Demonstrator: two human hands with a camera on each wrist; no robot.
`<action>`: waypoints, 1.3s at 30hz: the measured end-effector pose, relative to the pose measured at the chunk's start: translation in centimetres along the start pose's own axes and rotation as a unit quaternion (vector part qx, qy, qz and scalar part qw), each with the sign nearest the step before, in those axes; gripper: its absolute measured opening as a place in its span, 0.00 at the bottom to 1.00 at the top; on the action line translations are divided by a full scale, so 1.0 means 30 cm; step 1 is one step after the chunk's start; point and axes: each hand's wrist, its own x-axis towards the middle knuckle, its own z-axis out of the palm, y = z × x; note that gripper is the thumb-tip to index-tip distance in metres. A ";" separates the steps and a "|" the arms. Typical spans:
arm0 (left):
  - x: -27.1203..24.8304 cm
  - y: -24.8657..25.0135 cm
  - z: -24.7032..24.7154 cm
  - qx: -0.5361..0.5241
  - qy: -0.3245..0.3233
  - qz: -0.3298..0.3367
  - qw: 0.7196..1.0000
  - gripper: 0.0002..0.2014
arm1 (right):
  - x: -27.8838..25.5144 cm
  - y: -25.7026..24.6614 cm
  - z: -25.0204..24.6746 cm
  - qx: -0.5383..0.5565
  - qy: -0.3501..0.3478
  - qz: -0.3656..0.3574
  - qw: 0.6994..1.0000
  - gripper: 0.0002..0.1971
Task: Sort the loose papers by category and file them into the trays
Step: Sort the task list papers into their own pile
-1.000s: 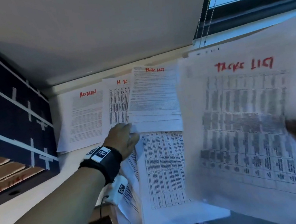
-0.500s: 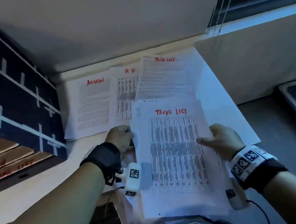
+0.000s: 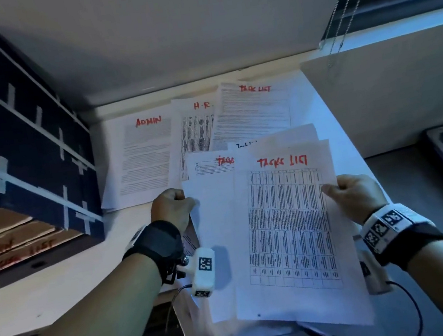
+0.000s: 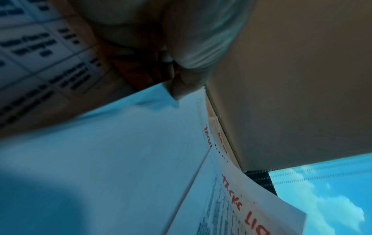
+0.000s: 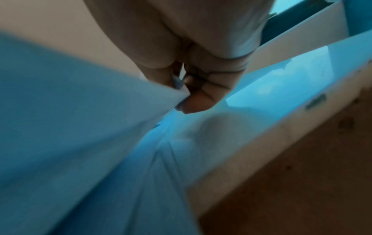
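Since half a second ago the gridded sheet (image 3: 290,232) headed "TASKS LIST" in red has slid to the right, uncovering more of the sheet beneath it (image 3: 217,243), whose red heading is half hidden. A second ago that gridded sheet was raised large before the camera in the right hand alone; now it lies low over the near edge of the desk (image 3: 46,294), held from both sides.

The right hand (image 3: 355,196) pinches the gridded sheet's right edge, thumb on top; the right wrist view shows the paper edge caught between thumb and fingers (image 5: 193,103). The left hand (image 3: 172,209) is curled at the left edge of the lower sheet, and the left wrist view shows a fingertip (image 4: 181,89) pressed on the paper corner, so its grip is closed on that sheet.

Further back on the desk three piles lie side by side, partly overlapping: the "ADMIN" page (image 3: 142,162), the "H.R." page (image 3: 195,134) and a "TASK LIST" page (image 3: 255,113). Another sheet (image 3: 282,137) peeks out behind the held ones.

At the left stands a dark box with white tape (image 3: 24,145); below it, cardboard trays (image 3: 10,245) carry red labels, "ADMIN" legible. A blind cord (image 3: 341,14) hangs by the window at the upper right.
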 end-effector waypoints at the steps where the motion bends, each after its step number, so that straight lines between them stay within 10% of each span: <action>1: 0.001 0.003 -0.001 0.009 0.007 0.011 1.000 0.06 | 0.002 0.005 -0.006 0.012 0.006 0.005 1.000 0.12; 10: -0.013 0.056 0.017 0.166 0.074 0.097 0.978 0.31 | -0.012 -0.028 0.001 0.014 -0.035 -0.043 0.998 0.07; 15: -0.057 0.125 0.066 0.303 -0.014 0.166 0.938 0.25 | -0.019 -0.035 -0.015 -0.039 0.056 -0.030 0.997 0.13; 21: -0.095 0.187 0.136 0.171 -0.155 0.064 0.971 0.39 | -0.025 -0.005 -0.022 0.254 0.045 -0.028 0.966 0.08; 24: -0.094 0.200 0.140 0.065 -0.198 0.022 0.978 0.18 | -0.049 -0.012 -0.054 0.362 -0.004 -0.039 0.931 0.11; 33: -0.116 0.181 0.138 -0.107 -0.162 -0.008 0.981 0.05 | -0.047 -0.035 -0.060 0.430 0.011 0.036 0.902 0.06; 39: -0.112 0.141 0.109 -0.140 -0.142 -0.023 0.980 0.10 | 0.007 -0.057 -0.023 0.317 0.106 0.041 0.942 0.09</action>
